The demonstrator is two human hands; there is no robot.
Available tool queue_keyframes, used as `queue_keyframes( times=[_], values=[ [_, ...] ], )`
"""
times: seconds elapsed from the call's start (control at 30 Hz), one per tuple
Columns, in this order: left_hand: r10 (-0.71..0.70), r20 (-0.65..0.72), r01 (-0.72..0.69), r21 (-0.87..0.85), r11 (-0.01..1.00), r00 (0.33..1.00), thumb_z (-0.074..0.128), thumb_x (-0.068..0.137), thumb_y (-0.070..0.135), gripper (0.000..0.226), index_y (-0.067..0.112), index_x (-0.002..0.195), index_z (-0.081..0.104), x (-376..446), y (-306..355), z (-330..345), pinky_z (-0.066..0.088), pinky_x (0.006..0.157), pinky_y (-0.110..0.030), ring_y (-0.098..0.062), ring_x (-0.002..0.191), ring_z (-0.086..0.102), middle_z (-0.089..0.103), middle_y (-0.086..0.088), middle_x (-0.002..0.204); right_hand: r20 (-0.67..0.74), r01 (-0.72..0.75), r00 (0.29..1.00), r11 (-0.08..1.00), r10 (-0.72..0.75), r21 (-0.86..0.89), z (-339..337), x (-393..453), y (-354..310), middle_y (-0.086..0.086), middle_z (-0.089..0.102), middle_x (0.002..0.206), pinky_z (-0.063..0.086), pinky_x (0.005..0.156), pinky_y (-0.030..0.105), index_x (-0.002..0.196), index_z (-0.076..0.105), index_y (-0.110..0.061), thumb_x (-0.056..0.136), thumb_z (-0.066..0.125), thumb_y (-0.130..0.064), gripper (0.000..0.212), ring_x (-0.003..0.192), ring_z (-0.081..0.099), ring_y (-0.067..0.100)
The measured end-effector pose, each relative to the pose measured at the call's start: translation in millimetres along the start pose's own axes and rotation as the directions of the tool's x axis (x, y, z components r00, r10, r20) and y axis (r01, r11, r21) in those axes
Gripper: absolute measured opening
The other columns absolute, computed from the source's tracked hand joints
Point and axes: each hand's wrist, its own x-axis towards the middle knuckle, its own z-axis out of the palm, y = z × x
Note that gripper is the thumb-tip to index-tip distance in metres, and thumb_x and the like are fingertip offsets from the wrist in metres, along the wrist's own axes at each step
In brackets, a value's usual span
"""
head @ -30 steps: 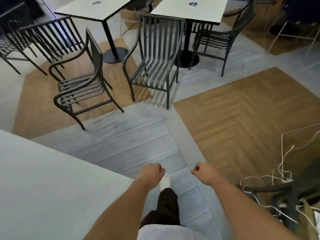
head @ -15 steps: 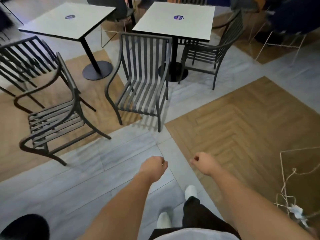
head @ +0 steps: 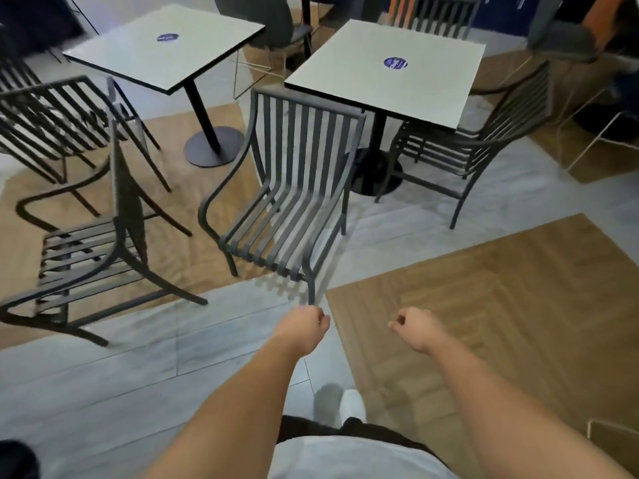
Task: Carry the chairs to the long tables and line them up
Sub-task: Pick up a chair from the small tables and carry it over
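The slatted metal armchair, judged rigid and weighty, was best gripped by both armrests; the left hand and right hand were curled, holding nothing.

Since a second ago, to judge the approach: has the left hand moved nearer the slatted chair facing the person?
Yes. The left hand now sits just below the front leg of the slatted chair; earlier, bare floor separated them. It holds nothing.

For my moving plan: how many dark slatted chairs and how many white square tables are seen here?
Dark slatted chairs: 5 (far left, left, centre, right, behind the right table)
White square tables: 2 (left, right)
Total: 7
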Motion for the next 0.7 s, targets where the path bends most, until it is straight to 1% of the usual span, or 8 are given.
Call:
queue_keyframes(
  times=[0.1,0.23,0.33,0.43,0.47,0.53,0.63,0.7],
  values=[
    [-0.008,-0.036,0.006,-0.052,0.999,0.999,0.043,0.106,0.04,0.039,0.013,0.093,0.068,45,26,-18,0.058,0.076,-0.043,-0.028,0.077,0.065,0.068,-0.008,0.081,-0.024,0.032,0.999,0.999,-0.033,-0.018,-53,47,0,0.01,0.073,0.108,0.049,0.081,0.031,0.102,0.07,-0.014,0.098,0.061,-0.044,0.032,0.103,0.065,0.03],
    [-0.038,-0.065,0.034,-0.065,0.997,0.997,0.042,0.105,0.041,0.039,0.014,0.1,0.07,96,43,-40,0.058,0.081,-0.043,-0.026,0.081,0.065,0.068,-0.007,0.087,-0.033,0.086,0.996,0.995,-0.088,-0.057,-106,99,-16,0.009,0.073,0.112,0.045,0.083,0.03,0.106,0.071,-0.015,0.099,0.059,-0.044,0.032,0.11,0.063,0.03],
    [-0.046,-0.082,0.039,-0.083,0.996,0.996,0.042,0.106,0.039,0.039,0.013,0.102,0.07,134,48,-59,0.058,0.083,-0.043,-0.026,0.084,0.066,0.07,-0.007,0.09,-0.007,0.112,0.994,0.99,-0.114,-0.089,-134,141,-34,0.011,0.072,0.115,0.046,0.083,0.033,0.112,0.071,-0.014,0.101,0.057,-0.043,0.033,0.11,0.063,0.032],
    [-0.07,-0.1,0.06,-0.097,0.993,0.993,0.042,0.107,0.039,0.037,0.014,0.105,0.069,172,45,-73,0.057,0.082,-0.044,-0.027,0.084,0.065,0.07,-0.007,0.091,0.006,0.137,0.991,0.987,-0.137,-0.083,-156,185,-58,0.008,0.07,0.108,0.043,0.08,0.033,0.107,0.067,-0.018,0.101,0.058,-0.043,0.027,0.101,0.061,0.03],
    [-0.079,-0.109,0.068,-0.104,0.992,0.991,0.042,0.106,0.039,0.037,0.014,0.103,0.069,184,42,-78,0.058,0.082,-0.044,-0.027,0.083,0.065,0.069,-0.007,0.09,0.006,0.153,0.988,0.984,-0.153,-0.088,-163,200,-68,0.008,0.069,0.104,0.043,0.079,0.033,0.103,0.065,-0.019,0.101,0.059,-0.042,0.024,0.095,0.059,0.028],
    [-0.105,-0.123,0.091,-0.113,0.989,0.987,0.042,0.106,0.039,0.036,0.015,0.099,0.068,210,34,-89,0.058,0.08,-0.045,-0.027,0.079,0.064,0.067,-0.007,0.087,0.012,0.194,0.981,0.975,-0.194,-0.105,-177,235,-92,0.009,0.069,0.098,0.045,0.077,0.035,0.095,0.064,-0.016,0.101,0.06,-0.04,0.025,0.089,0.059,0.028],
    [-0.159,-0.117,0.139,-0.159,0.978,0.98,0.042,0.107,0.036,0.035,0.012,0.099,0.066,247,22,-113,0.058,0.079,-0.045,-0.027,0.078,0.063,0.066,-0.009,0.088,0.045,0.248,0.969,0.955,-0.244,-0.162,-199,283,-134,0.011,0.069,0.093,0.05,0.079,0.039,0.094,0.066,-0.012,0.102,0.058,-0.039,0.029,0.09,0.062,0.031],
    [-0.19,-0.109,0.166,-0.194,0.967,0.976,0.041,0.108,0.037,0.036,0.011,0.102,0.066,268,15,-133,0.057,0.08,-0.045,-0.028,0.08,0.064,0.067,-0.009,0.089,0.074,0.296,0.955,0.933,-0.287,-0.203,-215,310,-165,0.012,0.07,0.094,0.048,0.078,0.038,0.095,0.067,-0.011,0.102,0.058,-0.038,0.029,0.09,0.062,0.031]
  ],
)
